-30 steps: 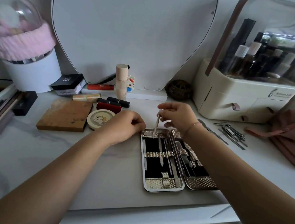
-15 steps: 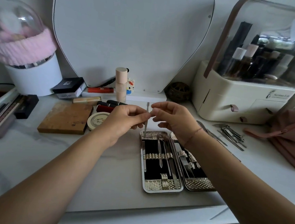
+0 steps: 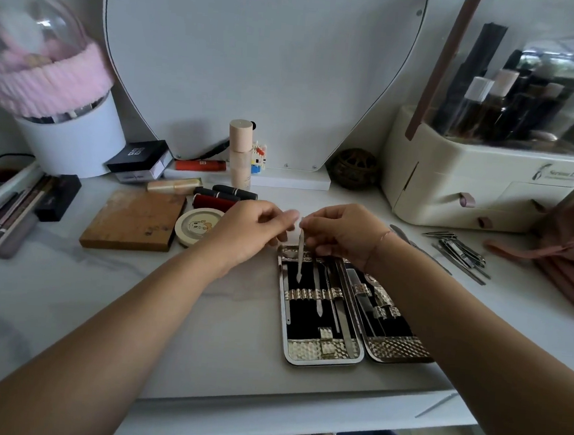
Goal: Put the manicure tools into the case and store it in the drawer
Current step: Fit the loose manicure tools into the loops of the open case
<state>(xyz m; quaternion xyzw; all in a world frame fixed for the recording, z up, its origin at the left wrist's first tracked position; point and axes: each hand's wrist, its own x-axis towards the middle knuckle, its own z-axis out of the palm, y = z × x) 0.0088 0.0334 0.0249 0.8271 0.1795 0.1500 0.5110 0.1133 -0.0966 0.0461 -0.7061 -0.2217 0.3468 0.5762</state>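
Right hand (image 3: 339, 233) pinches a slim silver tool (image 3: 299, 256) tip-down, to slot into the open black-lined metal case (image 3: 323, 353); left hand (image 3: 250, 231) slack, empty.

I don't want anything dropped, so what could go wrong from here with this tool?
The right hand pinches the tool only at its top, tip down over the case; it could slip or miss the band. The forearm crosses over the case's other half and may nudge tools seated there. The loose tools lie near that arm; a sweep could scatter them.
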